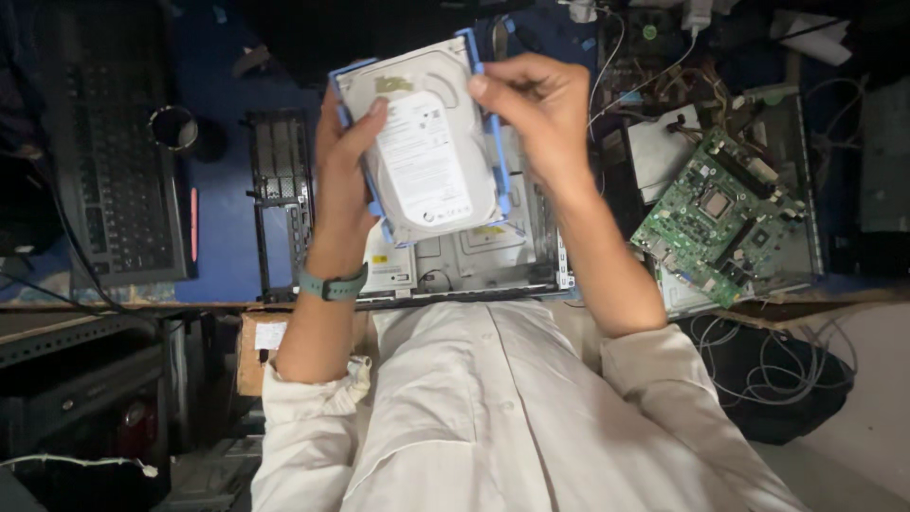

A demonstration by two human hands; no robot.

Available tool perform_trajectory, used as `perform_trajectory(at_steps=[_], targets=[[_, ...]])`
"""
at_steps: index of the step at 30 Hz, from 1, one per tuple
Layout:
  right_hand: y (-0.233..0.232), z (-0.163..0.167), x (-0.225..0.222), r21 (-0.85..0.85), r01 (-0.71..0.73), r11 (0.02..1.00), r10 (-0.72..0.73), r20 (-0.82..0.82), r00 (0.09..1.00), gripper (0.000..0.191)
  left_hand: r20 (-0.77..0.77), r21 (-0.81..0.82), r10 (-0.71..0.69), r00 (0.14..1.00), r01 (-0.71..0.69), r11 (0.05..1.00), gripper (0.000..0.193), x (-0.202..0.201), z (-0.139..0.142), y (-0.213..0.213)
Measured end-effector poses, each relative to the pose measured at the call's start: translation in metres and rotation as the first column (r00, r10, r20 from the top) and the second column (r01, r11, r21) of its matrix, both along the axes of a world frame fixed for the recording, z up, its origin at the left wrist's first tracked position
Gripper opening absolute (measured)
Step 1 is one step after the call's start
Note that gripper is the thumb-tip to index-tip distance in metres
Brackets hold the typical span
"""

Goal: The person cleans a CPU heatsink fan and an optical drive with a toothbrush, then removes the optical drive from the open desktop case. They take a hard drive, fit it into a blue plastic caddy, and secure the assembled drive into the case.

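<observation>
Here both hands' fingers, left hand (343,161) and right hand (536,109), grip the hard drive (427,152).

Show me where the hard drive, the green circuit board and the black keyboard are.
hard drive (427,161), head view, on its white label.
green circuit board (720,223), head view, near its middle.
black keyboard (118,180), head view, on the keys.

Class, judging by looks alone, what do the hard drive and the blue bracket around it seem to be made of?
Hard drive: probably metal, its casing dull silver-grey, with a matte white paper label. Blue bracket: likely moulded plastic, given its thin rails and uniform bright colour.
</observation>
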State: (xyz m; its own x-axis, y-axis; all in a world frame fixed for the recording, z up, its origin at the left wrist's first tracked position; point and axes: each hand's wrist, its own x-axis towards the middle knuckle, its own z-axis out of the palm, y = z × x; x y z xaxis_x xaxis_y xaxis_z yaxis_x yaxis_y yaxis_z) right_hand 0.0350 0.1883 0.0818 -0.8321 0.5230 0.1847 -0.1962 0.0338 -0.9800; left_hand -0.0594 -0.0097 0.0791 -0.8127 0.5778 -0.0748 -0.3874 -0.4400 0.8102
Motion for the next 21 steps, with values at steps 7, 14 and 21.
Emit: perform_trajectory(at_steps=[7, 14, 21], targets=[[-0.014, -0.003, 0.003, -0.087, -0.062, 0.994, 0.061, -0.010, 0.998, 0.015, -0.026, -0.045, 0.027, 0.999, -0.028, 0.999, 0.046, 0.008, -0.003, -0.023], [-0.009, -0.029, 0.020, -0.075, 0.014, 0.997, -0.007, 0.093, 0.996, 0.019, 0.057, -0.122, 0.078, 0.995, -0.071, 0.990, 0.056, 0.018, -0.021, -0.016], [-0.006, -0.051, 0.021, -0.209, -0.015, 0.978, 0.021, 0.028, 0.999, 0.017, 0.075, -0.101, 0.033, 0.997, -0.025, 0.995, 0.049, 0.020, -0.034, -0.013]])
